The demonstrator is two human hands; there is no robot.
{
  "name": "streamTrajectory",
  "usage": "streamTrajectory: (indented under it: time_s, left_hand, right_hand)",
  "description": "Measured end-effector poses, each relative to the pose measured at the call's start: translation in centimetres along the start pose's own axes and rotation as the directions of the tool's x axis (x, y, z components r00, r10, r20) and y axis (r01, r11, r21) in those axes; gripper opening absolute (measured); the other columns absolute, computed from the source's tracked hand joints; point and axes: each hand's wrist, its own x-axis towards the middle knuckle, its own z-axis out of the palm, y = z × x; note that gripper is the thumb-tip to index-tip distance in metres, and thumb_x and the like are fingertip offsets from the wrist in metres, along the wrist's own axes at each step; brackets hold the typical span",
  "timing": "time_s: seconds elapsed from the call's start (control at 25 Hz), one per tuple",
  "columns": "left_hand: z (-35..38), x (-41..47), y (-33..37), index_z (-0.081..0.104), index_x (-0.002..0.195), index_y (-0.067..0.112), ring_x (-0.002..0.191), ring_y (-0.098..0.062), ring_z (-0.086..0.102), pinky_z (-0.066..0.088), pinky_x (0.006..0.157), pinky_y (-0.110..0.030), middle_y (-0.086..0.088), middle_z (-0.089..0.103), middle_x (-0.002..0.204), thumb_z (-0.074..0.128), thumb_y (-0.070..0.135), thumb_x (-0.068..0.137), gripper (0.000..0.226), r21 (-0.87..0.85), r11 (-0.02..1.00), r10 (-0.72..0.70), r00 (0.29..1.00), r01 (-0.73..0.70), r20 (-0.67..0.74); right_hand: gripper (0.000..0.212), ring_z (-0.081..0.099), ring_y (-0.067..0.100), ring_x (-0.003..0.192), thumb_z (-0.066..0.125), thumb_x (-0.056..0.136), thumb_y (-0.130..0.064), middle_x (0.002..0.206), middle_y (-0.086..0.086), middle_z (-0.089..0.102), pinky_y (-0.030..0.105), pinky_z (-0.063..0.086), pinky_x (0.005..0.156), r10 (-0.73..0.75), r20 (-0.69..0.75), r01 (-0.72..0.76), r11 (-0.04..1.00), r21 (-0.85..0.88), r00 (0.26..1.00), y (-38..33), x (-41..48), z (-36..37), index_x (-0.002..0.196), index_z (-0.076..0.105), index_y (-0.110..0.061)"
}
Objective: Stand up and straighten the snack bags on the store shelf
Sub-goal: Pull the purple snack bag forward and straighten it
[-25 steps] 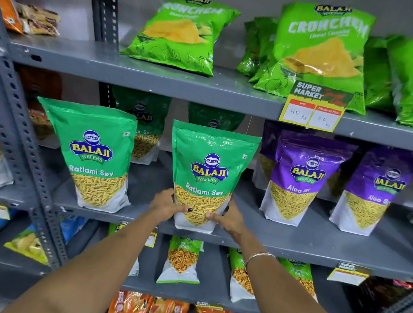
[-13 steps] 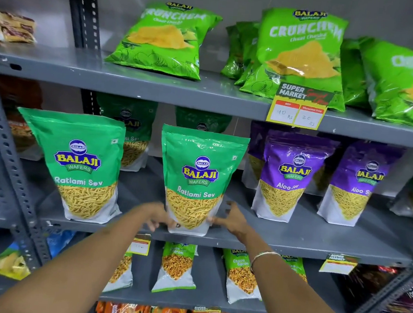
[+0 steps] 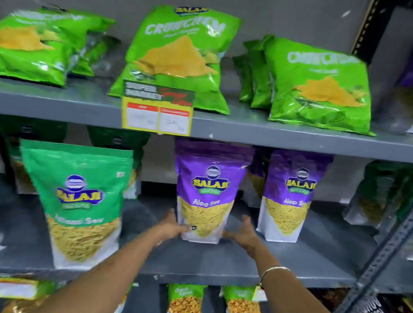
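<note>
Bare forearms, thin gold bangle (image 3: 273, 270)

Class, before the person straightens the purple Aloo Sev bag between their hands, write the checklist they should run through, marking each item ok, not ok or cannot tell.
1. Left hand at the lower left edge of the purple Aloo Sev bag: ok.
2. Right hand gripping the bag: cannot tell, fingers look spread beside it.
3. Bag upright, label forward: ok.
4. Free space toward the second purple bag: ok, a gap shows.
5. Green Ratlami Sev bag standing clear of the hands: ok.
6. Middle shelf bare in front of the bag: ok.
</note>
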Motion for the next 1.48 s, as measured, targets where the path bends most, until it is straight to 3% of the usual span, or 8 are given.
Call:
streamTrajectory:
  time_s: [0.2,0.28,0.48,0.72,1.04,1.28,1.36,1.48]
  left_hand:
    - [3.2,3.5,0.9,0.05,0.109,0.006,0.1,-0.019,0.055,0.049,0.066,-0.012,-0.011,0.06,0.12,0.08,0.001,0.064,0.055,-0.354,0.93,0.023,0.976,-0.1,-0.216]
    - [3.3,3.6,0.7,0.053,0.107,0.003,0.101,-0.02,0.06,0.054,0.079,-0.021,-0.011,0.062,0.119,0.084,0.008,0.057,0.059,-0.399,0.913,-0.009,0.973,-0.085,-0.229]
    - [3.8,1.5,-1.0,0.048,0.12,0.004,0.114,-0.03,0.061,0.048,0.1,-0.047,-0.015,0.063,0.125,0.085,0.018,0.041,0.089,-0.42,0.905,-0.035,0.97,-0.07,-0.239]
    - [3.9,-1.2,-2.6,0.051,0.114,0.015,0.113,-0.027,0.061,0.048,0.1,-0.046,-0.01,0.065,0.123,0.081,0.043,0.02,0.103,-0.308,0.95,-0.031,0.964,-0.054,-0.263]
    - [4.0,-4.1,-1.9,0.046,0.125,0.01,0.118,-0.029,0.056,0.045,0.102,-0.042,-0.01,0.059,0.131,0.085,0.026,0.058,0.08,-0.214,0.976,-0.022,0.964,-0.037,-0.266]
    - [4.2,-4.4,-1.8,0.03,0.134,0.008,0.131,-0.032,0.042,0.037,0.108,-0.047,-0.014,0.041,0.142,0.084,0.038,0.056,0.099,-0.122,0.992,-0.043,0.969,0.013,-0.242]
    - [4.5,-5.3,-1.2,0.024,0.14,0.008,0.137,-0.032,0.031,0.03,0.111,-0.048,-0.014,0.031,0.145,0.08,0.046,0.058,0.107,0.05,0.999,0.041,0.896,-0.021,-0.441]
    - [5.9,-6.5,-0.4,0.027,0.139,0.005,0.138,-0.033,0.024,0.02,0.112,-0.051,-0.019,0.031,0.146,0.063,0.057,0.063,0.099,0.358,0.898,0.439,0.525,-0.255,-0.729]
  right_hand:
    - [0.067,0.053,0.021,0.116,0.079,0.067,-0.003,0.13,0.011,0.055,0.036,0.046,0.1,-0.111,0.247,0.09,0.991,0.095,0.963,-1.3,1.7,-0.8,0.123,0.044,-0.008]
    - [0.049,0.06,0.017,0.1,0.076,0.068,0.003,0.115,0.007,0.063,0.027,0.053,0.087,-0.138,0.305,0.084,0.98,0.182,0.942,-1.6,1.4,-0.5,0.108,0.052,-0.012]
    - [0.081,0.058,0.03,0.114,0.088,0.049,-0.02,0.124,0.017,0.061,0.046,0.048,0.1,-0.134,0.238,0.097,0.982,0.16,0.962,-0.9,-1.3,-0.2,0.118,0.051,-0.001]
    - [0.06,0.053,0.021,0.109,0.074,0.071,-0.001,0.117,0.012,0.059,0.021,0.046,0.082,-0.134,0.222,0.104,0.984,0.143,0.966,-0.6,-5.8,-0.7,0.123,0.044,0.003]
    - [0.058,0.051,0.018,0.101,0.072,0.073,-0.001,0.109,0.006,0.054,0.023,0.047,0.071,-0.129,0.239,0.095,0.984,0.15,0.962,-0.9,-8.0,-0.9,0.124,0.044,0.003]
    - [0.074,0.052,0.024,0.111,0.075,0.072,-0.009,0.124,0.011,0.053,0.028,0.051,0.08,-0.082,0.241,0.059,0.993,0.1,0.967,-0.6,-7.2,-1.0,0.133,0.034,0.001]
    - [0.091,0.042,0.028,0.129,0.079,0.069,-0.018,0.139,0.012,0.041,0.039,0.044,0.099,-0.057,0.189,0.052,0.998,0.033,0.98,-0.4,-7.2,-1.8,0.14,0.022,-0.002]
    - [0.095,0.04,0.027,0.13,0.08,0.067,-0.02,0.141,0.012,0.039,0.043,0.038,0.109,-0.074,0.081,0.075,0.997,-0.016,0.994,0.4,-6.8,-4.5,0.138,0.021,0.001]
